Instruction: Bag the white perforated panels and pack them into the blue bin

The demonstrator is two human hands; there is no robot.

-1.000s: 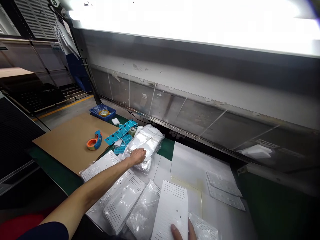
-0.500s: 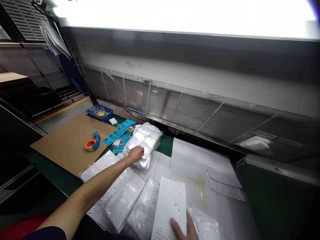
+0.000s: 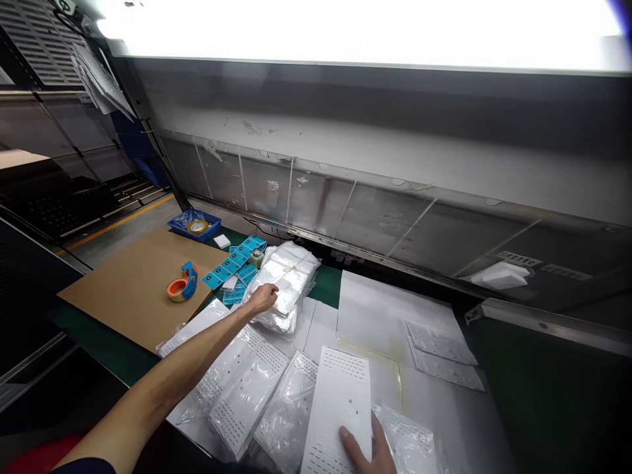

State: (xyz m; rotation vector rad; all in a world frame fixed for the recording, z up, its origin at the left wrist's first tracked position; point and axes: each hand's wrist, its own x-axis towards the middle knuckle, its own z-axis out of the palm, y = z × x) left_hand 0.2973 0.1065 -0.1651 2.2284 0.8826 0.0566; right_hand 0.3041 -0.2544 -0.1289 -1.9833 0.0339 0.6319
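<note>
The left hand (image 3: 262, 298) touches a slippery pile of plastic bags (image 3: 284, 280) on the table (image 3: 326, 286) and the right hand (image 3: 368, 449) is at a white board's (image 3: 343, 395) edge, gripping or not I can't tell, and a bump could slide things off.

Two hands (image 3: 368, 446) are in view, with three bare perforated panels: one at the near edge (image 3: 343, 388) and two on a white sheet (image 3: 375, 309) (those two (image 3: 439, 355) lie side by side). There are also five bagged panels (image 3: 247, 398), one tied stack of clear bags (image 3: 281, 283), one tape dispenser (image 3: 182, 283), one blue tray (image 3: 195, 225), one cardboard sheet (image 3: 123, 293) and one strip of blue labels (image 3: 234, 261)
</note>
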